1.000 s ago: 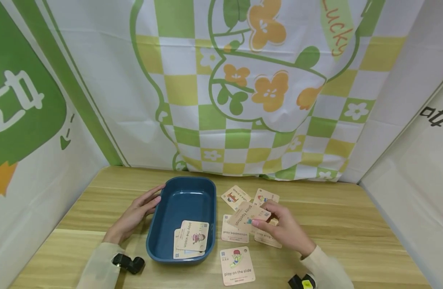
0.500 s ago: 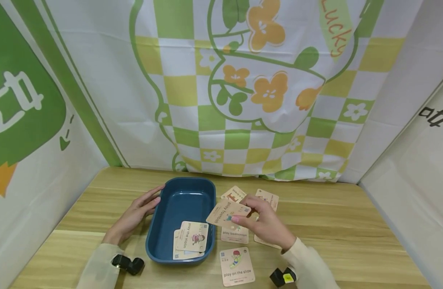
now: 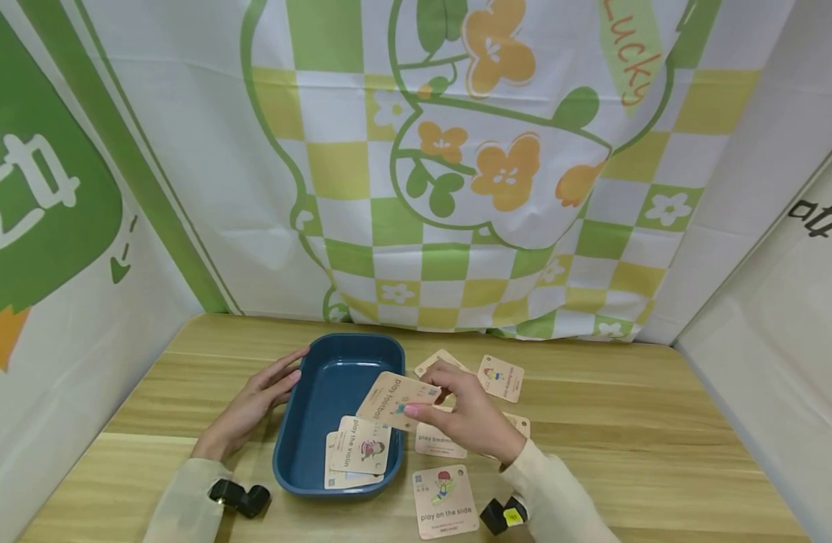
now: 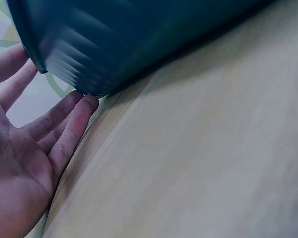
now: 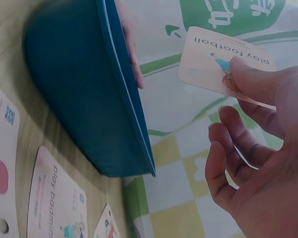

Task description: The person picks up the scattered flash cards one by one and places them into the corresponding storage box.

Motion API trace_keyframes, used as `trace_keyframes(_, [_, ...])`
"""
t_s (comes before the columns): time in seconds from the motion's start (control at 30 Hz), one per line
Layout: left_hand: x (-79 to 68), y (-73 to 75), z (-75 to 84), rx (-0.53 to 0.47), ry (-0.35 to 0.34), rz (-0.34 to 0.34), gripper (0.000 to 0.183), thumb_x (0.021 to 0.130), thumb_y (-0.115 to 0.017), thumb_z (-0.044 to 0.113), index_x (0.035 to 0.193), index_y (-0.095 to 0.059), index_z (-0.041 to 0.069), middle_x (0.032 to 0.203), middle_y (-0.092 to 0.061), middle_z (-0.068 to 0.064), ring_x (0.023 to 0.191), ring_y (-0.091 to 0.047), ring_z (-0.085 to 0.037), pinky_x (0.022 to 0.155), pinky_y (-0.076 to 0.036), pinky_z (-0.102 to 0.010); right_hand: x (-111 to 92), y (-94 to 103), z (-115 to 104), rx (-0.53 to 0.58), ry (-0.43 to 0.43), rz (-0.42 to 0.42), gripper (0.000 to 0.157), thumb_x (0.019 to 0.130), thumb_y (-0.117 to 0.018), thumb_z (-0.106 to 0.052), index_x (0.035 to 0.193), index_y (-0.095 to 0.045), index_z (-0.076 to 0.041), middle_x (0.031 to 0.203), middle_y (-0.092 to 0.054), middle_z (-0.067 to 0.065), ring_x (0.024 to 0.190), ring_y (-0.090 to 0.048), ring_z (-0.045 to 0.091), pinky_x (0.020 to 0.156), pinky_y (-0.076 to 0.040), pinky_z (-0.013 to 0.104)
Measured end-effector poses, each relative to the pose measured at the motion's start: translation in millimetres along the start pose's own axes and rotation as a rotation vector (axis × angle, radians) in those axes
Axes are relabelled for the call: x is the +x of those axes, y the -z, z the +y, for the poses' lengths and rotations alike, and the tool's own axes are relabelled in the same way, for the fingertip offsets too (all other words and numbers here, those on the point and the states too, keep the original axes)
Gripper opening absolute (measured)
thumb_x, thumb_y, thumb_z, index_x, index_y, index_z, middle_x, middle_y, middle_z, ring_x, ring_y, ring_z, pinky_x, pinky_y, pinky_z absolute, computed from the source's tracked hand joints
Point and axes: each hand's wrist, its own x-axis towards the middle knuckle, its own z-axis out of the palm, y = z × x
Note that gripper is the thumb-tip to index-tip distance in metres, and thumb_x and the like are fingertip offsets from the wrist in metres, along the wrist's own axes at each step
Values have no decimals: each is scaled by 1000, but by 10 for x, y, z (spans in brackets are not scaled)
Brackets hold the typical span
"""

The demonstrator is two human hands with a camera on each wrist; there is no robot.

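My right hand [image 3: 473,415] pinches a "play football" card [image 3: 382,398] between thumb and fingers, above the right rim of a dark blue tray [image 3: 351,341]. In the right wrist view the card [image 5: 198,54] is tilted, apart from the tray [image 5: 69,89]. Inside the tray, a "play the violin" card [image 3: 353,451] overlaps another card [image 3: 332,471] at the near end. My left hand [image 3: 253,407] rests against the tray's left side. The left wrist view has its fairly straight fingers [image 4: 72,121] touching the tray wall [image 4: 104,49].
On the wooden table [image 3: 633,422], right of the tray, lie a "play on the slide" card [image 3: 446,501], a "play badminton" card [image 3: 432,443] and several others, including one [image 3: 501,378] at the back. Printed curtains [image 3: 456,264] hang behind the table.
My right hand has moved left with the "play football" card, from over the loose cards to over the tray's right rim. The left hand and tray have stayed in place.
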Motion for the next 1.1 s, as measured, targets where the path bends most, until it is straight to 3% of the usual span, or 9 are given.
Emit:
trace_keyframes(0.3, [-2,-1,0,7,0,4,59,108,-50,40,161,-33,20,166,-22,-12,148,-25,-38,95,-44,-14,69,-156,9,-36,10,-26,13,93,-77,-24,94,-71,-13,96,-61,-4,89,-55,13,76,-54,34])
trace_keyframes(0.63, [-3,3,-8,6,-13,-6,58,108,-50,40,161,-34,20,167,-20,-11,150,-20,-38,96,-43,-14,80,-269,3,-70,-23,-70,13,91,-79,-26,90,-69,-17,91,-57,-9,87,-53,13,76,-52,35])
trace_keyframes(0.83, [-7,8,-19,-10,-28,-13,58,108,-49,38,161,-33,20,167,-19,-10,150,-19,-38,96,-43,-14,84,-321,13,-51,1,-88,19,89,-80,-22,83,-63,-17,89,-57,-9,85,-57,15,75,-52,30])
trace_keyframes(1.1, [-2,3,-3,-10,-19,-12,58,108,-49,39,161,-33,20,167,-19,-10,150,-21,-38,97,-43,-14,90,-362,28,-51,-4,-102,17,89,-80,-22,87,-65,-17,93,-57,-10,87,-58,17,78,-52,29])
